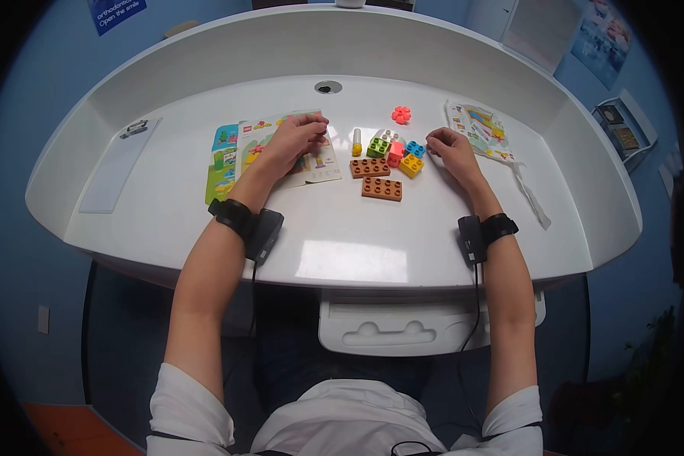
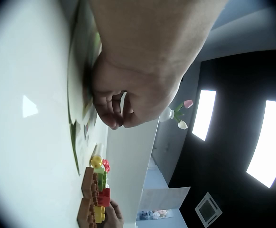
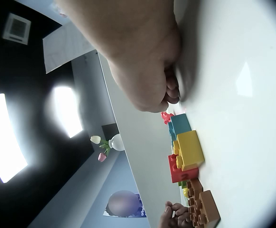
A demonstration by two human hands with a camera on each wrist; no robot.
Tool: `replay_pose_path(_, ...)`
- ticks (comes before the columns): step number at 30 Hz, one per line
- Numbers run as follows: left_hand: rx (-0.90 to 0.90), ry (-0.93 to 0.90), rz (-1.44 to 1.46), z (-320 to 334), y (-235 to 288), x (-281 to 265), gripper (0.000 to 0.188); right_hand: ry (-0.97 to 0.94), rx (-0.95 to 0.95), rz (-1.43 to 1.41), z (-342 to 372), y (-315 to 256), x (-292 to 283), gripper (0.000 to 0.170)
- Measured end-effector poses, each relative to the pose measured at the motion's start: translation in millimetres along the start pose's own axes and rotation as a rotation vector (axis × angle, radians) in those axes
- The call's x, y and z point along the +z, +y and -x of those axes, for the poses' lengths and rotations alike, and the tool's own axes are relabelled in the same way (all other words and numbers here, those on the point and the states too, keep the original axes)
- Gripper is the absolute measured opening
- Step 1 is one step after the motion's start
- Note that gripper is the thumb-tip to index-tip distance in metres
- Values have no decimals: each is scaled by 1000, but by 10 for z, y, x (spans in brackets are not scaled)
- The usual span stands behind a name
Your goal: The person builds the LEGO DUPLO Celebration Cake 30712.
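My left hand rests over the open paper booklet, its fingers loosely curled and holding nothing. In the left wrist view the thumb and fingertips lie close together with a small gap between them. My right hand is beside the blue brick, fingers bent and empty. Clustered between the hands are a yellow brick, a red brick, a green brick and a pale brick. Two long brown bricks lie nearer me.
A small yellow-and-white piece sits left of the cluster, and a coral flower piece lies behind it. The torn plastic bag is at the right. A clipboard lies far left. The desk's raised wall curves around the back.
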State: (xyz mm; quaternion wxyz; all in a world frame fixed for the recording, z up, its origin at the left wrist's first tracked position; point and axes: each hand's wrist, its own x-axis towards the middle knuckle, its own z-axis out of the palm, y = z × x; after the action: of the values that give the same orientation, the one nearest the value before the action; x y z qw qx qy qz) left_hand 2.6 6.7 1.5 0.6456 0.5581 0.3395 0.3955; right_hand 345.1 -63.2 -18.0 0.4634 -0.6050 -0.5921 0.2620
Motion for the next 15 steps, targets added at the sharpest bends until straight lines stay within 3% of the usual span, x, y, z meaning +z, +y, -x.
replay_pose_path(9, -6, 0, -15, 9, 10, -2, 21, -7, -13, 2, 13, -26, 15, 21)
replay_pose_path(15, -6, -1, -15, -3, 11, 2, 21, 84, -44, 45, 152, -450, 33, 22)
